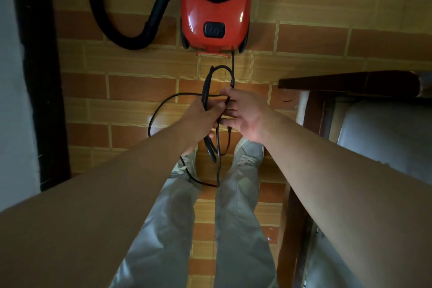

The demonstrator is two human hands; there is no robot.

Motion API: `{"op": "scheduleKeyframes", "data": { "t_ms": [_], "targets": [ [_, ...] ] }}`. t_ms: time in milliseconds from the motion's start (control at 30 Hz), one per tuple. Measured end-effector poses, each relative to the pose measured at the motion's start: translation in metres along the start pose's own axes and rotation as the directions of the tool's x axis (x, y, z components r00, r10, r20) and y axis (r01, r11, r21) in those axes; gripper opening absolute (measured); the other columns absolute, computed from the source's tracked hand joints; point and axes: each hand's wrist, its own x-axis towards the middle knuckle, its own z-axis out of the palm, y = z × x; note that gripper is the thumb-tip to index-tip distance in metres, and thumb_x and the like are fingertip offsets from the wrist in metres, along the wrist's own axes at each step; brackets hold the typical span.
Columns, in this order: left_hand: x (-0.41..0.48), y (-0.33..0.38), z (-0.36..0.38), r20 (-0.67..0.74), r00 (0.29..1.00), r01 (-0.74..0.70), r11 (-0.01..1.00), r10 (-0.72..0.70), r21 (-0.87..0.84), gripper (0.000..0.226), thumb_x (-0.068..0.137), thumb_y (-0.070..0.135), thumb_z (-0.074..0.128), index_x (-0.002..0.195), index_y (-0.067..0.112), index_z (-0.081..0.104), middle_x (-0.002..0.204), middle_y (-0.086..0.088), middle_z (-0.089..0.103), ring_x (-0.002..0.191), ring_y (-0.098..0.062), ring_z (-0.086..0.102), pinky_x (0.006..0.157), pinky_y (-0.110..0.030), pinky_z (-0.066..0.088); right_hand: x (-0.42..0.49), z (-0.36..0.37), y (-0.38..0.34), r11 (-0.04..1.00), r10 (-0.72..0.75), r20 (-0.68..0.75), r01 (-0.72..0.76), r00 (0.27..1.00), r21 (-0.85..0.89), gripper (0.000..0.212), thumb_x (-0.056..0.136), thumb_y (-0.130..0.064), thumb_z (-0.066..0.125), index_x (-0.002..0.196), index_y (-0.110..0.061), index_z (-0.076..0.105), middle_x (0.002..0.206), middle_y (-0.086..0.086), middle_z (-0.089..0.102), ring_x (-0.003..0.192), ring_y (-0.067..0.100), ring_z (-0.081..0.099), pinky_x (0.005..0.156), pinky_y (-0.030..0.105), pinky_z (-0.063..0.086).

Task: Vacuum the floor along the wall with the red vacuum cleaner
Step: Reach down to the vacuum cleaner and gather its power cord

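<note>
The red vacuum cleaner with a black top and power button stands on the tiled floor ahead of me. Its black hose curves off to the left. A black power cord leaves the vacuum's rear and hangs in several loops between my hands. My left hand grips the bundled loops of cord. My right hand pinches a strand of the cord near the top of the bundle, its other fingers spread. Loose cord trails down between my feet.
A white wall with a dark baseboard runs along the left. On the right stands a dark wooden table with a pale cushioned chair beneath it. My legs in grey trousers and my shoes are below the hands.
</note>
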Motion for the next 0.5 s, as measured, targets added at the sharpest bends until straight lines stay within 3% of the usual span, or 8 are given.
{"op": "scheduleKeyframes", "data": {
  "t_ms": [100,233,333,400,500],
  "targets": [
    [-0.002,-0.001,0.000,0.016,0.999,0.047,0.998,-0.048,0.038,0.035,0.093,0.034,0.074,0.120,0.017,0.059,0.112,-0.002,0.068,0.084,-0.017,0.058,0.061,-0.032,0.047,-0.001,-0.002,0.003,0.997,0.020,0.023,-0.019,1.000,-0.068,0.032,0.106,-0.038,0.052,0.126,-0.018,0.066,0.115,0.010,0.076,0.111,0.027,0.069,0.089,0.053,0.052],
    [0.000,-0.003,0.002,0.024,0.999,0.044,0.997,-0.046,0.061,0.024,0.093,0.029,0.072,0.113,0.015,0.069,0.092,-0.003,0.066,0.080,-0.022,0.054,0.065,-0.034,0.047,-0.002,-0.004,0.006,0.981,0.020,0.038,-0.013,0.999,-0.195,0.035,0.104,-0.048,0.050,0.125,-0.029,0.070,0.118,-0.001,0.075,0.121,0.021,0.060,0.098,0.051,0.038],
    [0.001,-0.005,0.002,0.013,0.999,0.041,0.999,-0.040,-0.010,0.018,0.099,0.024,0.065,0.108,0.009,0.070,0.076,-0.002,0.055,0.071,-0.019,0.051,0.069,-0.035,0.048,-0.003,-0.006,0.010,0.982,-0.013,0.049,0.022,0.999,-0.185,0.040,0.103,-0.049,0.045,0.123,-0.024,0.070,0.120,0.000,0.073,0.126,0.019,0.057,0.106,0.050,0.033],
    [0.001,-0.003,0.000,0.022,0.999,0.041,0.993,-0.038,-0.108,0.020,0.101,0.025,0.062,0.103,0.005,0.067,0.070,-0.001,0.051,0.065,-0.019,0.051,0.070,-0.036,0.052,-0.002,-0.007,0.013,0.971,-0.062,-0.043,0.050,0.997,-0.235,0.036,0.102,-0.042,0.045,0.115,-0.019,0.070,0.121,0.003,0.072,0.123,0.021,0.057,0.109,0.050,0.035],
    [-0.004,0.005,-0.006,0.045,0.997,0.077,0.956,-0.067,-0.281,0.027,0.105,0.031,0.056,0.093,0.007,0.061,0.063,0.001,0.043,0.055,-0.016,0.044,0.062,-0.036,0.050,-0.002,-0.008,0.019,0.922,-0.061,-0.232,-0.035,0.971,-0.386,0.025,0.104,-0.025,0.045,0.108,-0.012,0.066,0.128,0.018,0.063,0.124,0.034,0.056,0.107,0.053,0.044]
  ]
}}
